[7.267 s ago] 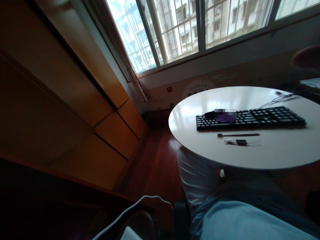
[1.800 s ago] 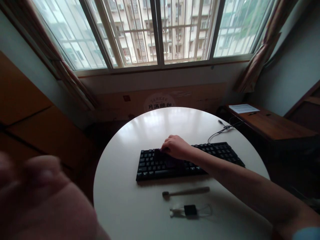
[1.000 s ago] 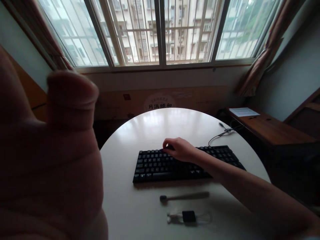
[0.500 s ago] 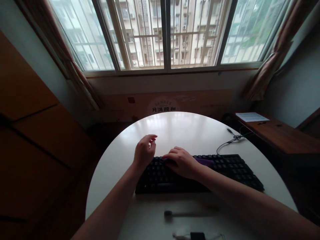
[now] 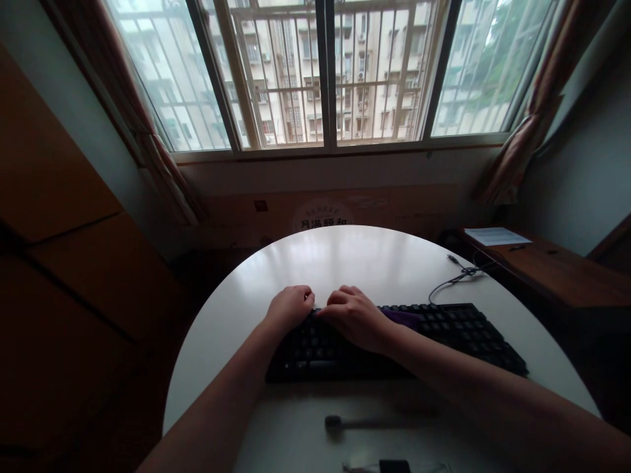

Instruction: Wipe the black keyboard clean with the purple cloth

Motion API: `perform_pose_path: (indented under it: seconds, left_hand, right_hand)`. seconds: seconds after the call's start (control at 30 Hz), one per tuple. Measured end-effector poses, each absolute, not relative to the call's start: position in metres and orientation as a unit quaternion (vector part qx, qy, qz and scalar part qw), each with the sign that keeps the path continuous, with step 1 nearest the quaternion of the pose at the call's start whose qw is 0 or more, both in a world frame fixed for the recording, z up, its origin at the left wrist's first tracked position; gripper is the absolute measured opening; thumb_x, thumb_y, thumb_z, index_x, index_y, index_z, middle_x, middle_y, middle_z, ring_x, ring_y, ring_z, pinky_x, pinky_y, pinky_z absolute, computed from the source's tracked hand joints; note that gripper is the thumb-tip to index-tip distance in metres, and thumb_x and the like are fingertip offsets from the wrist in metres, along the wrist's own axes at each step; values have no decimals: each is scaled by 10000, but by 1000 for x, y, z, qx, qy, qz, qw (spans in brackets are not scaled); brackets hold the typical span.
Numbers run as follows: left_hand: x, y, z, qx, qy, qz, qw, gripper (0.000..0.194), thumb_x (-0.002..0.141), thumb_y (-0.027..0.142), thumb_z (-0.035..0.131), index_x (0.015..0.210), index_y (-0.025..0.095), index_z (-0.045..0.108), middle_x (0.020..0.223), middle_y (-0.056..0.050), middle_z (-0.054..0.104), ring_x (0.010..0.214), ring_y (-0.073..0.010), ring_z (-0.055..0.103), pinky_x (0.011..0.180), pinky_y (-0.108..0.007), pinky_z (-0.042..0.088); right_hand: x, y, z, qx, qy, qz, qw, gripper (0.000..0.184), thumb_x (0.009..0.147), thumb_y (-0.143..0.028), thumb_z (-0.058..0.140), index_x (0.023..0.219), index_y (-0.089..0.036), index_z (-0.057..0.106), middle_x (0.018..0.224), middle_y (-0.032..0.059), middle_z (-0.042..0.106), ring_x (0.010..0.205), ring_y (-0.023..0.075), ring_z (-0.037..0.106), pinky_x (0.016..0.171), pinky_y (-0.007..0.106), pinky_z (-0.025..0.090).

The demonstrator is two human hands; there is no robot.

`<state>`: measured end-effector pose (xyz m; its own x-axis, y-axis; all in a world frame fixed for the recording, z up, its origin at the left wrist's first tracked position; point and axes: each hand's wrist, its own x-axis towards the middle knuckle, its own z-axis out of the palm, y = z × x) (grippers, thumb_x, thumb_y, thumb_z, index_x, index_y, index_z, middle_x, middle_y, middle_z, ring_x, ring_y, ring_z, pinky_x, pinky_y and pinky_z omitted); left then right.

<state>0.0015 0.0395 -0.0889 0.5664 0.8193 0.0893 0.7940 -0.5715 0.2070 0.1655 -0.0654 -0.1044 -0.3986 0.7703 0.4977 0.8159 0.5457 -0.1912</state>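
Across the middle of the round white table [image 5: 231, 322] lies the black keyboard [image 5: 315, 366], partly covered by your hands and forearms. Your left hand [image 5: 290, 307] is at its far left corner, with the fingers curled inward; you cannot tell from this view whether they grip anything. Just to the right, your right hand [image 5: 355, 316] rests over the far rows of keys, fingers bent and thumb pointing left towards the other hand; whether it pinches something is hidden. Some purple cloth [image 5: 403, 319] shows on the keyboard's far side, just beyond your right wrist. Nearer to you, a dark-headed brush [image 5: 357, 424] lies crosswise, and a black block with thin wires [image 5: 394, 466] is cut off at the near edge. Far right, a cable [image 5: 470, 270] lies loosely tangled on the white surface.
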Motion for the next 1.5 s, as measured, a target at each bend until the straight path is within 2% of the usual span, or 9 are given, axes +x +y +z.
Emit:
perform_pose_path:
  seconds: [0.3,0.57,0.83,0.93,1.1,1.3,1.5]
  left_hand:
    - [1,38,-89,883,455,93,62,293,871,327,444,833,219,714,845,-63,715,749,-208,623,623,-277,397]
    - [0,38,-89,887,445,101,69,285,884,331,455,826,215,709,851,-62,716,788,-205,632,638,-271,401]
    - [1,28,-84,897,430,88,58,351,917,397,418,802,214,695,836,-68,708,800,-219,632,654,-283,404]
    - [2,26,-84,901,421,85,57,356,921,399,411,798,215,690,823,-61,704,793,-216,630,645,-282,396]
    - [2,28,-86,904,416,81,57,356,922,395,396,826,222,692,840,-57,708,777,-211,625,630,-284,387]
    - [2,29,-88,905,413,80,59,356,923,395,396,834,223,694,848,-55,710,775,-209,626,633,-279,391]
    - [2,32,-90,907,409,77,57,358,926,395,396,824,214,687,834,-58,710,771,-214,629,627,-283,387]
  right_hand:
    - [167,-63,-106,-472,-847,-49,240,207,922,-274,560,1055,-335,706,995,40,611,903,174,488,829,331,319]
    - [170,-68,-104,-506,-824,-72,244,207,933,-194,506,1018,-234,691,933,63,616,880,183,500,818,326,342]
    - [178,-74,-101,-492,-833,-20,253,201,883,-247,597,1048,-286,704,978,52,618,904,188,507,836,340,363]
    - [176,-72,-101,-487,-836,-11,252,177,877,-231,599,989,-302,717,994,38,613,902,181,502,836,339,361]
    - [174,-70,-106,-514,-821,-37,245,180,880,-205,578,984,-274,708,989,51,607,922,197,487,820,343,359]
    - [176,-69,-108,-502,-827,-22,252,218,892,-186,564,1013,-296,708,1000,41,608,920,182,493,849,341,357]
    - [174,-68,-107,-519,-821,-21,236,176,879,-190,568,973,-260,700,971,45,602,926,188,490,825,328,356]
